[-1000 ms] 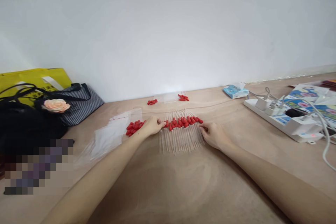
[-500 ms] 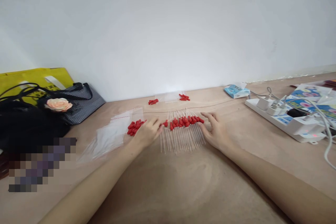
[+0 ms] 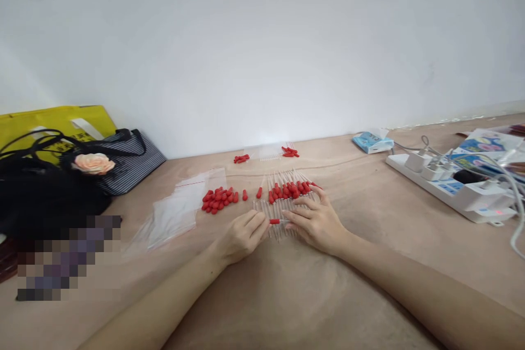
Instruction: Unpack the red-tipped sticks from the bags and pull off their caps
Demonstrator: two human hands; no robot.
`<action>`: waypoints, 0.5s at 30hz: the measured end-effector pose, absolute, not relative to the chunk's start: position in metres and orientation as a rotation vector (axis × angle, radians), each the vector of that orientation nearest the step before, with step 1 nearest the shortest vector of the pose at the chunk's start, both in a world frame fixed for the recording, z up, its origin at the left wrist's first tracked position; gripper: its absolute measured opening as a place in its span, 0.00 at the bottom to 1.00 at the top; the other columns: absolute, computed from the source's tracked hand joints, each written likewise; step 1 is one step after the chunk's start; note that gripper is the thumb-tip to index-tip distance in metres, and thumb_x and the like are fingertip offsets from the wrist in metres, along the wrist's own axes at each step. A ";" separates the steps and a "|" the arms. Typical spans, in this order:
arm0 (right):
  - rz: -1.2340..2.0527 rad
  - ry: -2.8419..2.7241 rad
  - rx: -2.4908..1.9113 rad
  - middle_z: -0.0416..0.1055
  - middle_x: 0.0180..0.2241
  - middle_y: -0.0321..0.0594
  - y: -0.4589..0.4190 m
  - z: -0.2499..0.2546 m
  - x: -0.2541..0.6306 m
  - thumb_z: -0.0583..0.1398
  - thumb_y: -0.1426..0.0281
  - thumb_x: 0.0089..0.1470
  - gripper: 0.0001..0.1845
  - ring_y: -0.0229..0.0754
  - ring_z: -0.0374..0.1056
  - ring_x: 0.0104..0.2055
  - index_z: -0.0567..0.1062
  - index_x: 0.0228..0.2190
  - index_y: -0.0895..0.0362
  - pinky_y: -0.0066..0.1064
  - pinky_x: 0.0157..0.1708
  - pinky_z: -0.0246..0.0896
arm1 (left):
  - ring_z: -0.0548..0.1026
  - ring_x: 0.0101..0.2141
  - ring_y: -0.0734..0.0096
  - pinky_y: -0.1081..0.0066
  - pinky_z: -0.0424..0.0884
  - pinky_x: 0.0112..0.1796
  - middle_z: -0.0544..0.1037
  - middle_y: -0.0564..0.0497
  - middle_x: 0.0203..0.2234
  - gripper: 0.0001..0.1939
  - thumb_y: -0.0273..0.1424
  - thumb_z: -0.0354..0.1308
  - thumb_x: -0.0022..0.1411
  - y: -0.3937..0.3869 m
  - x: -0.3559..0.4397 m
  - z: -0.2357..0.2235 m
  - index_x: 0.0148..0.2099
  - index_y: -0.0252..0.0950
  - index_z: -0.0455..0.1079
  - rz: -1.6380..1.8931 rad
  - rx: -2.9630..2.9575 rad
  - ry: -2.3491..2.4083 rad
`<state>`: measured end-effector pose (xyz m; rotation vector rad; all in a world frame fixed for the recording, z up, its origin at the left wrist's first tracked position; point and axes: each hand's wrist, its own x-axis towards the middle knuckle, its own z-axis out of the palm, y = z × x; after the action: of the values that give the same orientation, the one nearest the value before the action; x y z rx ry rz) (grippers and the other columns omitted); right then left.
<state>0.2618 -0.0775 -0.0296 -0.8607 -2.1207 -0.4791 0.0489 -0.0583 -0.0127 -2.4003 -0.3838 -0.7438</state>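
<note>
My left hand (image 3: 246,235) is closed on a red rubber bulb (image 3: 274,221), held sideways. My right hand (image 3: 318,221) pinches a thin clear glass dropper tube (image 3: 284,222) that meets the open end of this bulb. Both hands hang over a row of clear tubes (image 3: 270,209) on the table; their fingers cover part of it. Across the row lie several red bulbs (image 3: 289,191), some seemingly on the tubes. One loose bulb (image 3: 259,192) and another bulb (image 3: 245,194) lie to the left, beside a pile of red bulbs (image 3: 217,200).
Clear zip bags (image 3: 172,216) lie left of the pile. Near the wall are small groups of red bulbs (image 3: 290,152) by a clear bag (image 3: 268,152). A tissue pack (image 3: 372,142) and power strip (image 3: 447,188) stand right; a striped bag (image 3: 131,164) sits left.
My left hand has come from the bulb pile toward me and right, now with a bulb. My right hand has moved left from the row's right end and now holds a tube against it.
</note>
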 end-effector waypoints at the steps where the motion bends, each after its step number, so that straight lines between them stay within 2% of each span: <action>1: -0.476 -2.110 -0.855 0.75 0.26 0.33 -0.077 -0.030 0.262 0.55 0.67 0.54 0.09 0.38 0.66 0.36 0.74 0.35 0.54 0.46 0.55 0.36 | 0.70 0.27 0.72 0.71 0.68 0.30 0.71 0.49 0.25 0.04 0.24 0.50 0.59 -0.059 0.050 -0.012 0.35 0.32 0.65 -0.781 -2.410 -0.413; 4: -0.461 -2.093 -0.836 0.75 0.25 0.33 -0.077 -0.032 0.261 0.54 0.69 0.55 0.08 0.38 0.67 0.36 0.74 0.34 0.53 0.46 0.55 0.37 | 0.71 0.38 0.65 0.67 0.68 0.39 0.74 0.45 0.34 0.09 0.28 0.50 0.59 -0.061 0.052 -0.013 0.42 0.31 0.65 -0.862 -2.495 -0.602; 7: -0.456 -2.092 -0.800 0.75 0.27 0.33 -0.080 -0.032 0.259 0.54 0.69 0.54 0.08 0.38 0.67 0.39 0.74 0.34 0.52 0.46 0.55 0.39 | 0.64 0.50 0.61 0.59 0.62 0.48 0.71 0.43 0.46 0.16 0.31 0.48 0.61 -0.060 0.054 -0.016 0.51 0.33 0.62 -0.797 -2.659 -0.687; 9: -0.457 -2.082 -0.771 0.75 0.27 0.33 -0.082 -0.033 0.258 0.54 0.70 0.54 0.08 0.38 0.67 0.39 0.73 0.35 0.52 0.45 0.55 0.41 | 0.62 0.53 0.63 0.58 0.58 0.51 0.70 0.45 0.48 0.14 0.31 0.46 0.62 -0.060 0.055 -0.018 0.48 0.35 0.64 -0.777 -2.734 -0.683; 12: -0.458 -2.071 -0.728 0.75 0.26 0.32 -0.084 -0.034 0.258 0.54 0.71 0.54 0.08 0.37 0.67 0.39 0.73 0.33 0.53 0.43 0.55 0.43 | 0.63 0.52 0.63 0.56 0.55 0.53 0.72 0.46 0.46 0.10 0.29 0.47 0.61 -0.061 0.054 -0.019 0.38 0.35 0.69 -0.817 -2.758 -0.679; 15: -0.467 -2.077 -0.699 0.74 0.23 0.32 -0.084 -0.035 0.259 0.54 0.71 0.54 0.07 0.37 0.68 0.39 0.73 0.31 0.53 0.43 0.55 0.44 | 0.64 0.52 0.63 0.55 0.53 0.54 0.74 0.47 0.44 0.09 0.29 0.47 0.61 -0.063 0.053 -0.019 0.35 0.36 0.69 -0.830 -2.752 -0.651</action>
<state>0.2589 -0.0840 -0.0352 -0.6991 -2.0766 -0.4674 0.0527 -0.0632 -0.0191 -2.7519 -0.6509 -0.8300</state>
